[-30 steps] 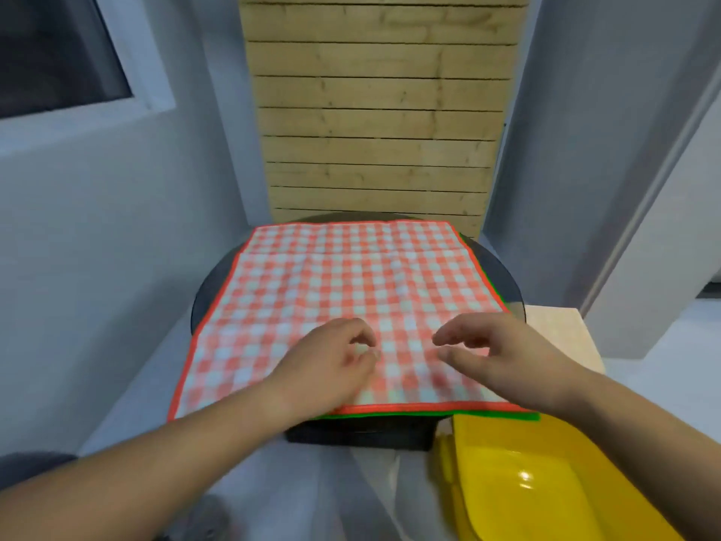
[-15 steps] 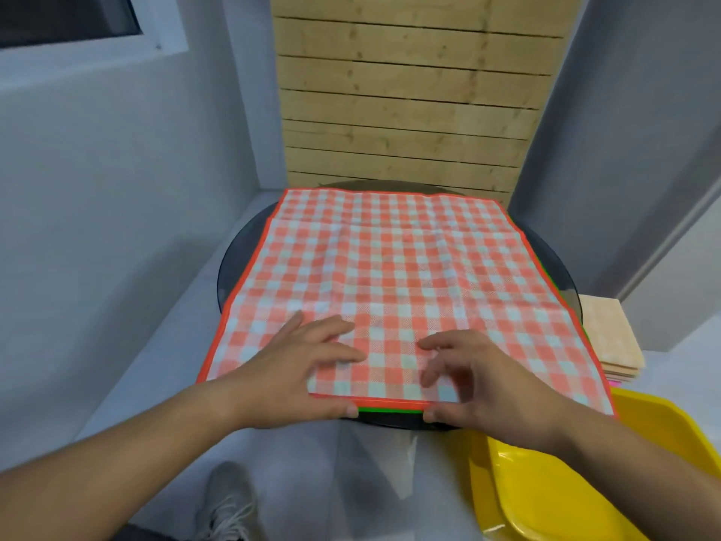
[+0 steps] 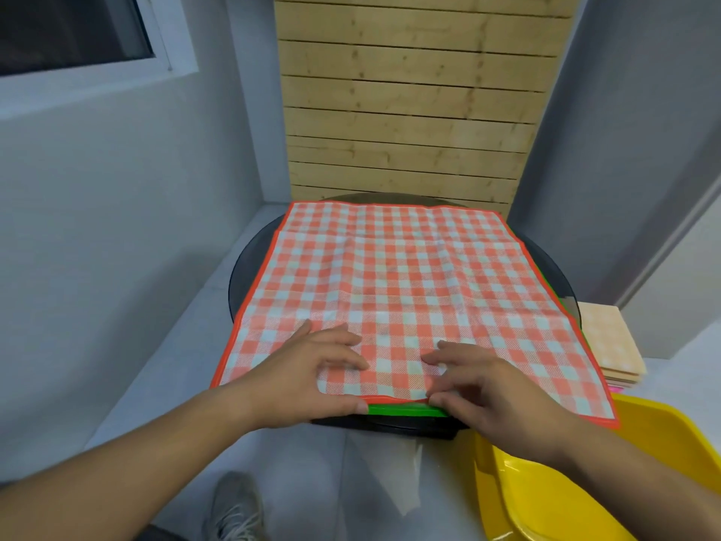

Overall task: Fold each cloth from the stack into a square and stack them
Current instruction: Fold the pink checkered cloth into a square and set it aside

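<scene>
Left hand [image 3: 312, 372] and right hand [image 3: 491, 388] each pinch the near hem of the checked cloth [image 3: 409, 275]. We see it flat atop the stack on the round table [image 3: 249, 267]. Risk: fingers may catch the green cloth [image 3: 405, 410] beneath and lift both.

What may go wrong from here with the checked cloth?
The left hand and right hand pinch the checked cloth at its near edge, just above the green cloth; both layers might lift together. The near corners overhang the table, so a pull may drag the stack off.
</scene>
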Tool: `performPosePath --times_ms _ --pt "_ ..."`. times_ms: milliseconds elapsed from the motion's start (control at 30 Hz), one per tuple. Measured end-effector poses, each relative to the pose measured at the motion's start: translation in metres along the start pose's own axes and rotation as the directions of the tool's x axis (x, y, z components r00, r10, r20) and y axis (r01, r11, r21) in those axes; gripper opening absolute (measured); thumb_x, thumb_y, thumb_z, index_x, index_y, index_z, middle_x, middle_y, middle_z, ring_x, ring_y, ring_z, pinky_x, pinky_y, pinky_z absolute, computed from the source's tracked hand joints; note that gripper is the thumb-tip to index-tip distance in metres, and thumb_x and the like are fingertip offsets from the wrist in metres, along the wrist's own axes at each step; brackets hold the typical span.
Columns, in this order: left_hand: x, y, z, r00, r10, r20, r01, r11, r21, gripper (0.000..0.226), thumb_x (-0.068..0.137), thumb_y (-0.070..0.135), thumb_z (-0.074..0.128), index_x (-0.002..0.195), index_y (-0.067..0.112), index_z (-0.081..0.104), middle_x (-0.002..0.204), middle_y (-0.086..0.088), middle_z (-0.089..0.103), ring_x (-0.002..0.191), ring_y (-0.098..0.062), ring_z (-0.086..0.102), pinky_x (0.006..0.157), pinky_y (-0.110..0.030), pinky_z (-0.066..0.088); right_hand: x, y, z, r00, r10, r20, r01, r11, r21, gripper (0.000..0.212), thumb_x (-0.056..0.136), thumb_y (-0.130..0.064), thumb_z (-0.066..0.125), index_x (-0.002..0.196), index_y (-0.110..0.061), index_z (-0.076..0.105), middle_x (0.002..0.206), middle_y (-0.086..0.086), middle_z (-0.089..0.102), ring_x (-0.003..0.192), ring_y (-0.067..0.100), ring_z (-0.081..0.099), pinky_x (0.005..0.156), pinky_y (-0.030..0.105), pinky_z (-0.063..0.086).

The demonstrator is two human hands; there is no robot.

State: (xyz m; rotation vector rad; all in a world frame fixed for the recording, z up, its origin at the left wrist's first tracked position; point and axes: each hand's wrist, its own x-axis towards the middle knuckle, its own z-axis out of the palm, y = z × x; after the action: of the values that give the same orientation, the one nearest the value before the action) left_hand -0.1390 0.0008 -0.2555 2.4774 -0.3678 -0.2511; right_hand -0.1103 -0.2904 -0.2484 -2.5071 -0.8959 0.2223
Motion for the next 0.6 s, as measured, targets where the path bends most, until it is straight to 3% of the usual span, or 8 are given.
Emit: performPosePath --times_ms 67,133,300,467,600 --pt "-0.001 0.001 0.0 1.0 0.002 -0.015 -0.002 1.0 -0.024 0.053 0.075 0.063 0.076 0.123 0.046 0.061 0.138 0.038 0.035 0.114 0.044 0.0 0.121 -0.024 -0.003 -0.001 -0.001 0.001 1.0 0.004 -0.011 -0.004 1.0 -0.014 0.022 0.094 -0.044 0.056 0.105 -0.036 0.073 0.136 -0.027 0.049 0.125 -0.012 0.034 0.094 0.001 0.032" --pt "-0.003 0.002 -0.001 0.999 0.003 -0.039 -0.004 0.999 -0.04 0.056 0.072 0.063 0.079 0.122 0.045 0.062 0.133 0.04 0.04 0.118 0.04 0.009 0.123 -0.025 0.003 -0.002 -0.003 0.002 1.0 0.01 -0.023 -0.01 1.0 -0.02 0.021 0.096 -0.042 0.055 0.103 -0.033 0.072 0.133 -0.026 0.051 0.124 -0.007 0.041 0.092 0.001 0.035" --pt "-0.009 0.007 -0.004 0.997 -0.039 -0.07 0.031 0.994 -0.103 0.051 0.069 0.06 0.083 0.115 0.045 0.068 0.125 0.036 0.054 0.13 0.015 0.037 0.117 -0.023 0.029 -0.004 -0.008 0.002 0.996 0.046 -0.082 -0.044 0.999 0.025 0.02 0.096 -0.041 0.055 0.103 -0.033 0.072 0.126 -0.027 0.056 0.113 -0.005 0.051 0.088 0.009 0.046" --pt "-0.013 0.015 -0.013 0.997 -0.036 -0.071 0.025 0.988 -0.154 0.032 0.073 0.045 0.086 0.102 0.037 0.076 0.111 0.027 0.068 0.112 0.012 0.057 0.101 -0.012 0.042 -0.005 -0.019 -0.008 0.986 0.05 -0.157 -0.054 0.998 -0.022 0.019 0.096 -0.04 0.054 0.101 -0.032 0.071 0.115 -0.027 0.059 0.106 -0.006 0.053 0.087 0.012 0.048" --pt "-0.011 0.024 -0.027 0.997 -0.04 -0.068 0.026 0.98 -0.199 0.021 0.077 0.037 0.085 0.097 0.03 0.08 0.101 0.022 0.074 0.102 0.008 0.065 0.098 -0.015 0.048 -0.002 -0.026 -0.014 0.94 -0.001 -0.341 -0.053 0.988 -0.148 0.02 0.095 -0.041 0.054 0.094 -0.033 0.072 0.102 -0.022 0.063 0.093 0.002 0.059 0.078 0.021 0.053"
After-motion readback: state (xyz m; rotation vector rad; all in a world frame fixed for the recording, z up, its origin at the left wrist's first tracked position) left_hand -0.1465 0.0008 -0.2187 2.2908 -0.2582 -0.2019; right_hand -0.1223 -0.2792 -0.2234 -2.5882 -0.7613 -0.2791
